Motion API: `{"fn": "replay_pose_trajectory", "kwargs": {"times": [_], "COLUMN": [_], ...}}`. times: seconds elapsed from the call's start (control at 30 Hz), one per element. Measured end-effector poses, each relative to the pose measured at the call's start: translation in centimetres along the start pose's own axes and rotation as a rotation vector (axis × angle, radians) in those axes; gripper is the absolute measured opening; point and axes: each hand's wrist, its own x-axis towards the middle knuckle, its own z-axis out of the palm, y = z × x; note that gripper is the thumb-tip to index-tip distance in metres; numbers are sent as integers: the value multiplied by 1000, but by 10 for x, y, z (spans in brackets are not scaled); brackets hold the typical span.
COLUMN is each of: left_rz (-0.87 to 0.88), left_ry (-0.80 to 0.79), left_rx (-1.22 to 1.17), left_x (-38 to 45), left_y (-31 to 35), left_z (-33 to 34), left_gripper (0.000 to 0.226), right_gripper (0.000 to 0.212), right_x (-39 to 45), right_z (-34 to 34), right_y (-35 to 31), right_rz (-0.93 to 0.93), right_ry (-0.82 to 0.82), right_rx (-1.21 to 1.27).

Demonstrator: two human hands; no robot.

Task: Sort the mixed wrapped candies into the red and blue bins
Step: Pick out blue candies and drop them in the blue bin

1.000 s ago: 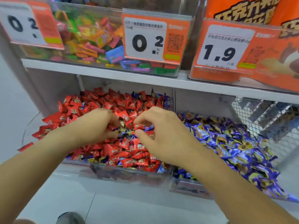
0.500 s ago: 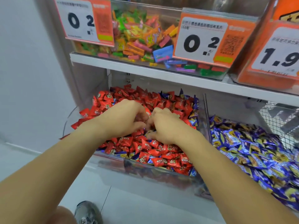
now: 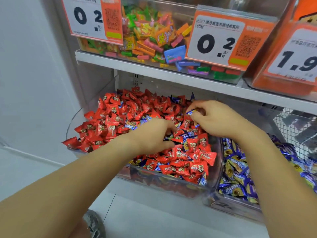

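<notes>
- Since half a second ago, hands have parted over red bin, frame centre.
- Blue bin sits lower right, partly cut off.
- Right hand pinches blue candy; carry it clear rightward.
- Left hand digs, fingertips hidden; grip cannot be told.
</notes>
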Motion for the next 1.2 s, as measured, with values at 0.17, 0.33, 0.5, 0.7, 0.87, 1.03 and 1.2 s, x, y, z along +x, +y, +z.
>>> {"fn": "replay_pose_trajectory", "kwargs": {"times": [0.17, 0.33, 0.5, 0.7, 0.87, 1.03, 1.2], "left_rz": [-7, -56, -97, -32, 35, -75, -33], "left_ry": [34, 154, 255, 146, -59, -96, -77], "left_rx": [-55, -88, -291, -215, -74, -11, 122], "left_x": [8, 3, 9, 16, 14, 17, 17], "left_y": [-4, -1, 13, 17, 21, 23, 23], "left_z": [-8, -22, -12, -1, -2, 6, 11], "left_gripper": [25, 23, 24, 31, 20, 31, 52], "right_gripper": [4, 30, 24, 47, 51, 26, 6], "right_x": [-7, 0, 1, 3, 5, 6, -1], "right_z": [-5, 3, 12, 9, 10, 13, 8], "right_y": [10, 11, 10, 5, -3, 4, 11], "right_rz": [-1, 7, -29, -17, 8, -7, -76], "right_ry": [33, -16, -129, -236, -340, -256, -168], "right_rx": [100, -62, -274, -296, -321, -266, -115]}}
